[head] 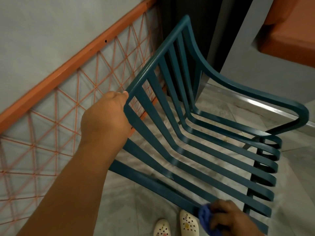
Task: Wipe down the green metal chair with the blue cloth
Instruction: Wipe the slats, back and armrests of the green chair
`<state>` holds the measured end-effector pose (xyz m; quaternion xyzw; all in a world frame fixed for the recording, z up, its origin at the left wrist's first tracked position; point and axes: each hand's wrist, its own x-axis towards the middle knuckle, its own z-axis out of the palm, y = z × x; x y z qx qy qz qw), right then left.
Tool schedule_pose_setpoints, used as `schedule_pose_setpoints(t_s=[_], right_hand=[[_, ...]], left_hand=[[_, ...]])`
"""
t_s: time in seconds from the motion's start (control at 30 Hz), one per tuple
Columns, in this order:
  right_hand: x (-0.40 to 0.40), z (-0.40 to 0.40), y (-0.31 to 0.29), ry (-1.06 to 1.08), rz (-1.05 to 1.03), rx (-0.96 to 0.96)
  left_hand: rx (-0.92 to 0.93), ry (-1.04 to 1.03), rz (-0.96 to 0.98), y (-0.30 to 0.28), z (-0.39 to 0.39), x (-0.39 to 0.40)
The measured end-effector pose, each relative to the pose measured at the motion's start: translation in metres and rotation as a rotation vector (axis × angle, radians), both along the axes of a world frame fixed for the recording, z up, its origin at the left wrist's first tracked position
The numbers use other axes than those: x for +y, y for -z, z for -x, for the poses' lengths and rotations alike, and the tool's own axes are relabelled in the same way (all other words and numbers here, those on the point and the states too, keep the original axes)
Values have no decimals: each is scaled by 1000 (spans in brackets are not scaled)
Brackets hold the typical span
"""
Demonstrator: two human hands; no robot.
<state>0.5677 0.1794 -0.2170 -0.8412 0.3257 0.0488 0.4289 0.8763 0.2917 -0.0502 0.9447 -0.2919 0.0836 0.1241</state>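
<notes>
Green metal chair (201, 133): standing mid-scene on the tiled floor (136, 201), beside an orange lattice railing (51, 116) at left. Left hand (105, 116): fingers gripping the backrest's top-left corner. Right hand (228, 218): fingers clamping the blue cloth (207, 218), pressing it against the nearest armrest.

Grey wall (42, 31) left, orange lattice railing (56, 106) before it; marbled tile floor (129, 198); orange cushion (289, 31) upper right.

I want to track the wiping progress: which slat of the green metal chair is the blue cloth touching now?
The outermost slat, nearest the person's white shoes; the blue cloth presses there.
</notes>
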Motion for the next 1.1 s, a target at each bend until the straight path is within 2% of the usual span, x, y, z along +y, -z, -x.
schedule_pose_setpoints(t_s=[0.03, 0.07, 0.13, 0.27, 0.33, 0.43, 0.53, 0.77, 0.93, 1.0, 1.1], right_hand=[[3, -11, 0, -13, -156, -42], [9, -25, -5, -91, -74, -106], [20, -67, -9, -152, -186, -245], [63, -157, -47, 106, -269, -655], [82, -191, -68, 134, -239, -792], [87, -214, -67, 54, -128, -834], [63, -215, -41, -5, -130, -795], [22, -203, 36, -169, -162, -509], [6, -188, 97, -289, -45, -240], [2, -187, 116, -333, 34, -145], [-3, -182, 139, -387, 2, -63]], left_hand=[[6, 5, -8, -1, -2, 1], [8, 8, -21, -2, -3, 1], [3, 9, -45, -2, -5, 1], [9, 9, -28, -2, -3, -1], [15, -12, -9, -1, -3, -2], [1, -28, -15, 1, -1, -4], [-14, -41, -16, 1, 2, -6], [-120, -63, 85, 18, 23, -15], [-152, -51, -123, 39, 37, -22], [-166, -3, -154, 48, 42, -25], [-144, 110, -157, 61, 46, -30]])
